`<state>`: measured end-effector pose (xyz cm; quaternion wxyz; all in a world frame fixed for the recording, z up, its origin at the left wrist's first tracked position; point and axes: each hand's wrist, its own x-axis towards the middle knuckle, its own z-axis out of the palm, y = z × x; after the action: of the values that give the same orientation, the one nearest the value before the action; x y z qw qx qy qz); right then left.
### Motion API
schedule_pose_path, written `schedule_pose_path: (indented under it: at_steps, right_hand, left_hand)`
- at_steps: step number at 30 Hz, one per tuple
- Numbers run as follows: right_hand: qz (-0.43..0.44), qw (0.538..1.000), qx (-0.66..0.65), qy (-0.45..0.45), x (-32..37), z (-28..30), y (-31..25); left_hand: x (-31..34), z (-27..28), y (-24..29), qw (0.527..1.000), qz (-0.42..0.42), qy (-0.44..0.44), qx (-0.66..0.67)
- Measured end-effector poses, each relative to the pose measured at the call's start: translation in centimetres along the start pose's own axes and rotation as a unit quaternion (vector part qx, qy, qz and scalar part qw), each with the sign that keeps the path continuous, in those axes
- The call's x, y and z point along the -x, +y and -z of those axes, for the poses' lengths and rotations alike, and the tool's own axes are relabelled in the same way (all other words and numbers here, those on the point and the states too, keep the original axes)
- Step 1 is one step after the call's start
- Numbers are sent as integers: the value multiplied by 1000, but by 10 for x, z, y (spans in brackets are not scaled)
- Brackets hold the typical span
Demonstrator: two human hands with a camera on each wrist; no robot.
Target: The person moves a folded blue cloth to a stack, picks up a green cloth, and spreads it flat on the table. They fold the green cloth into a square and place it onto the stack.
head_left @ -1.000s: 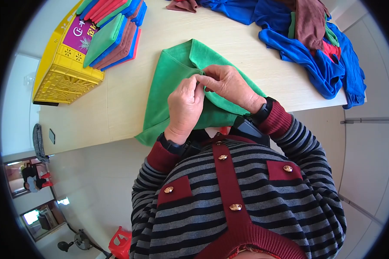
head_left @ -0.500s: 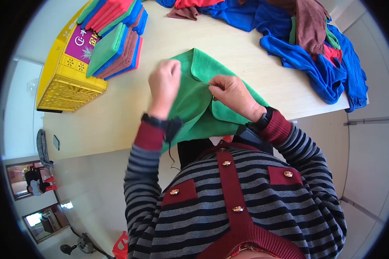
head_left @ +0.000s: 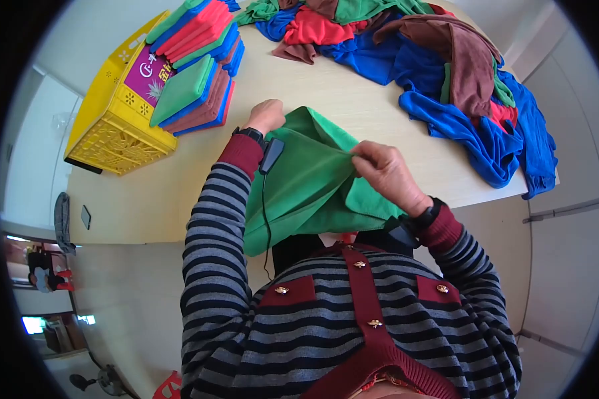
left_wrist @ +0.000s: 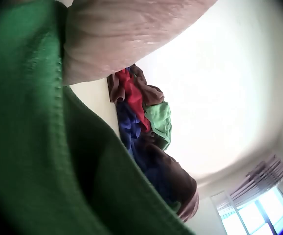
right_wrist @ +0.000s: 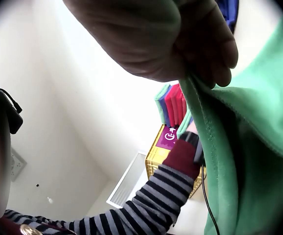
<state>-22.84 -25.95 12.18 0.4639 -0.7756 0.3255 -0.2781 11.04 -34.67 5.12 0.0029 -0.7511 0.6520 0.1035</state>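
A green cloth (head_left: 306,176) with a stitched hem is spread at the table's near edge, partly lifted into folds. My right hand (head_left: 387,174) pinches its edge between thumb and fingers and pulls it up; in the right wrist view the hem (right_wrist: 205,117) hangs from those fingertips. Farther out, at the cloth's far left edge, my left hand (head_left: 266,115) is curled at the fabric, its fingertips hidden. The left wrist view has the hand (left_wrist: 126,36) right against the green hem (left_wrist: 58,127).
A yellow crate (head_left: 123,130) stands at the left, with a stack of folded cloths (head_left: 190,86) in green, blue, brown and red beside it. Rumpled cloths (head_left: 472,80) are heaped along the far and right side of the table (head_left: 133,206). A phone (head_left: 86,217) lies near the left edge.
My hands were together at the cloth's middle; the left has moved away to its far left edge. The right keeps its pinch and has raised the edge, shifting slightly right.
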Motion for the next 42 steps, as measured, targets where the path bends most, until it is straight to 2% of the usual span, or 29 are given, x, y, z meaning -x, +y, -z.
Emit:
schedule_pose_path:
  at_steps: [3, 5, 6, 8, 10, 12, 14, 15, 17, 19, 21, 23, 26, 30, 34, 37, 39, 42]
  right_hand:
    - [21, 1000, 12, 14, 8, 22, -18]
    - [47, 998, 37, 22, 14, 38, -34]
    - [50, 998, 37, 24, 16, 48, -41]
    - [113, 988, 83, 62, 19, 70, -55]
    - [111, 985, 113, 69, 22, 94, -73]
    - [111, 980, 146, 79, 22, 116, -85]
    - [193, 966, 134, 106, 17, 135, -96]
    - [197, 965, 135, 111, 14, 144, -105]
    - [241, 933, 215, 157, 12, 159, -124]
    - [260, 914, 253, 182, 11, 165, -128]
    - [256, 932, 198, 162, 7, 168, -131]
    - [254, 940, 172, 152, 8, 165, -146]
    - [217, 922, 273, 170, 17, 156, -175]
    - [258, 889, 319, 204, 12, 150, -166]
    - [261, 886, 321, 209, -10, 160, -146]
    - [263, 889, 319, 196, -52, 171, -113]
    - [271, 887, 321, 190, -67, 177, -110]
    - [269, 861, 336, 272, -67, 174, -123]
  left_hand:
    - [11, 13, -9, 998, -42, 32, 30]
    - [22, 35, -12, 997, -37, 59, 39]
    - [30, 53, -12, 995, -33, 81, 51]
    - [47, 97, -12, 993, -32, 106, 40]
    - [58, 141, -12, 991, -16, 115, 63]
    - [81, 187, -6, 977, -8, 157, 144]
    - [110, 228, 10, 969, -21, 204, 137]
    - [122, 246, 17, 968, -25, 209, 134]
    - [141, 271, 20, 939, -28, 259, 225]
    - [147, 277, 16, 940, -28, 270, 206]
    - [150, 288, 9, 939, -24, 296, 171]
    - [156, 292, 7, 935, -20, 295, 195]
    - [166, 287, -5, 930, -6, 278, 240]
    - [175, 283, -12, 920, -10, 236, 313]
    - [179, 279, -11, 914, 1, 227, 336]
    - [169, 271, -11, 927, 25, 184, 327]
    - [155, 264, -12, 920, 21, 190, 342]
    - [143, 269, -10, 903, -6, 221, 367]
